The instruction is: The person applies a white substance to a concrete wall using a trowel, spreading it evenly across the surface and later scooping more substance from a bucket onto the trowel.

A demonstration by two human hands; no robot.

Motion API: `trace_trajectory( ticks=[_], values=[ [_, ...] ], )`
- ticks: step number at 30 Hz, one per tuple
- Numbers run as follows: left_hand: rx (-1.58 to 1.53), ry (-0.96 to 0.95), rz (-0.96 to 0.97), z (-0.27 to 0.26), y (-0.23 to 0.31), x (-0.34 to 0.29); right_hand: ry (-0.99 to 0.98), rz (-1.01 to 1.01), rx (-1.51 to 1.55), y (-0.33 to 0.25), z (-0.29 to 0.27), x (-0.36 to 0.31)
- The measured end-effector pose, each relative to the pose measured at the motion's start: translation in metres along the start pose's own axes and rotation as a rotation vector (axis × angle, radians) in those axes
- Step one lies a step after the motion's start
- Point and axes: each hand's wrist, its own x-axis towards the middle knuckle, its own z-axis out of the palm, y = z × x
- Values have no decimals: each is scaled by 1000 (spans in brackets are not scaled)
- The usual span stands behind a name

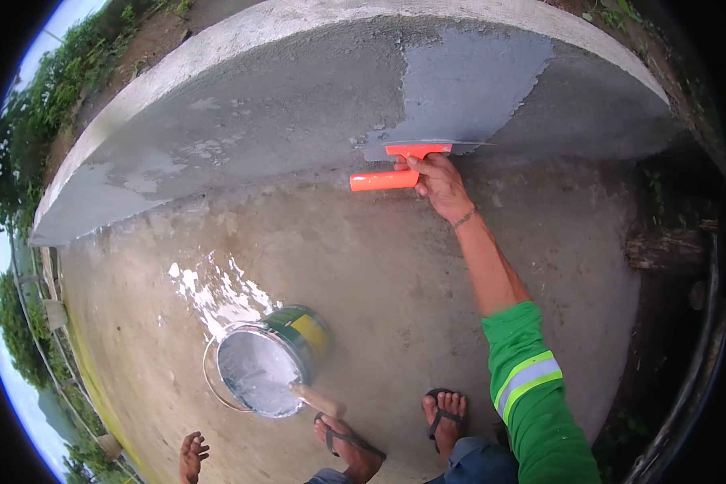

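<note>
My right hand [440,184] grips an orange-handled plastering trowel [383,181]. The trowel's thin blade lies at the low curved wall [298,105], seen nearly edge-on along the bottom of a smooth light-grey coated patch [468,85]. Down at the lower left hangs my left hand [192,456], with nothing in it and its fingers loosely bent and apart. Between the hands, a green and yellow bucket [300,329] has its mouth facing me, whitish-grey paste [258,377] inside. A tool's wooden handle [319,399] sticks out over the bucket's rim; its other end is hidden.
White splashes [218,290] mark the concrete floor [379,274] beside the bucket. My sandalled feet [446,415] stand near the lower edge. A wooden log [669,248] lies beyond the floor's right edge. A railing [73,367] runs along the left, with greenery behind it.
</note>
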Motion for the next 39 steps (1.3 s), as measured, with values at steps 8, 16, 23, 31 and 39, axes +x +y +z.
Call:
trace_trajectory(
  ticks=[8, 16, 23, 31, 39],
  values=[
    [-20, 36, 42, 0, 4, -8, -66, -221, 33, -143, 64, -33],
    [-21, 21, 60, 5, 16, -1, -148, -545, -77, -217, 91, -75],
    [14, 5, 112, 11, 31, 8, 44, -171, 45, -53, -49, -90],
    [-31, -32, -37, 4, 45, -3, 54, 37, -42, 16, -115, -36],
    [9, -61, -37, 10, 54, -5, 53, 5, -11, 8, -109, -19]
  ],
)
